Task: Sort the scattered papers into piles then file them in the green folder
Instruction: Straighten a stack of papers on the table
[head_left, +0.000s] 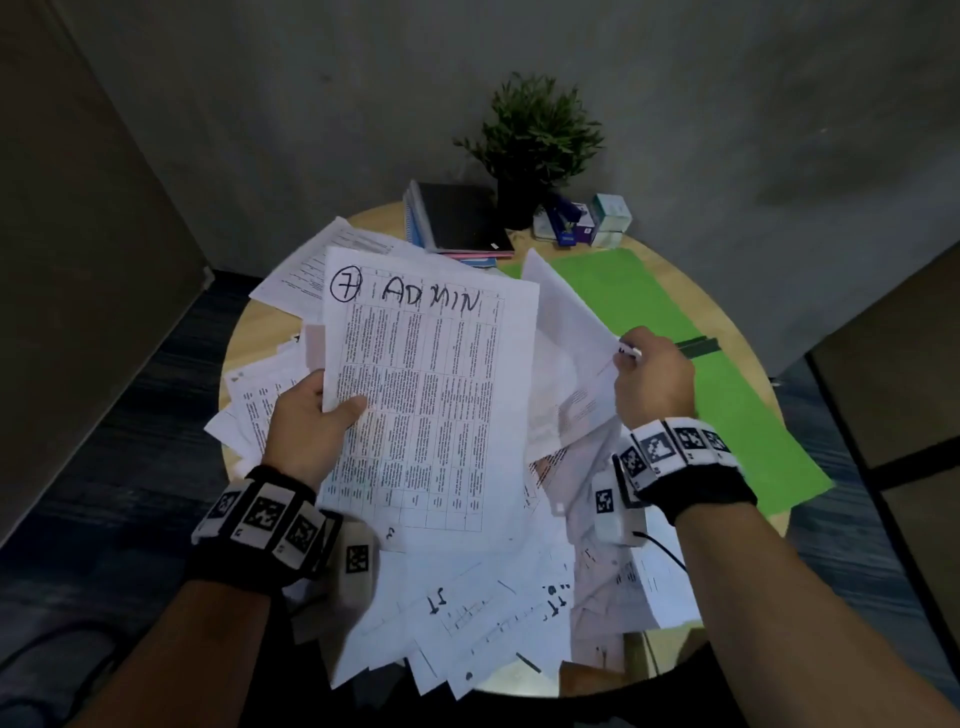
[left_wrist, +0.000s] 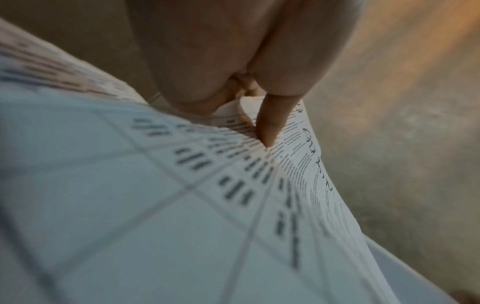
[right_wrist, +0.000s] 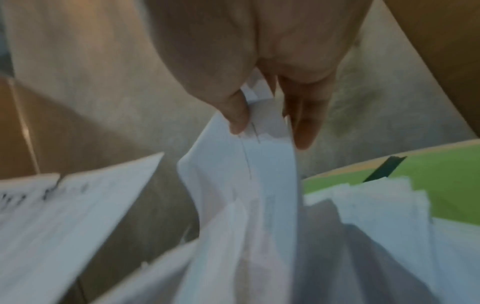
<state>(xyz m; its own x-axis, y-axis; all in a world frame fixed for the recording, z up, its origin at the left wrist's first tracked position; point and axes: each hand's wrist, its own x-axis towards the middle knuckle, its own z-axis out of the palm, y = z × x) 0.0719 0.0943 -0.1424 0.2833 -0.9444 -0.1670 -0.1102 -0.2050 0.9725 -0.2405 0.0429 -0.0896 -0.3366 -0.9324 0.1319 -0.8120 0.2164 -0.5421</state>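
My left hand (head_left: 317, 410) grips the left edge of a printed table sheet (head_left: 431, 395) marked "7 ADMIN", held up over the pile; the left wrist view shows my thumb (left_wrist: 270, 125) pressed on that sheet (left_wrist: 155, 195). My right hand (head_left: 652, 379) pinches the edge of a few white sheets (head_left: 576, 353) lifted off the heap, thumb and fingers on either side of the paper (right_wrist: 249, 168). Scattered papers (head_left: 493, 613) cover most of the round wooden table (head_left: 748, 353). The green folder (head_left: 727, 395) lies flat at the right with a dark clip (head_left: 698, 345).
At the table's back stand a stack of notebooks (head_left: 457, 218), a potted plant (head_left: 535, 150), a blue stapler (head_left: 566, 218) and small boxes (head_left: 610, 218). A grey wall rises behind. Papers overhang the near edge, and dark floor surrounds the table.
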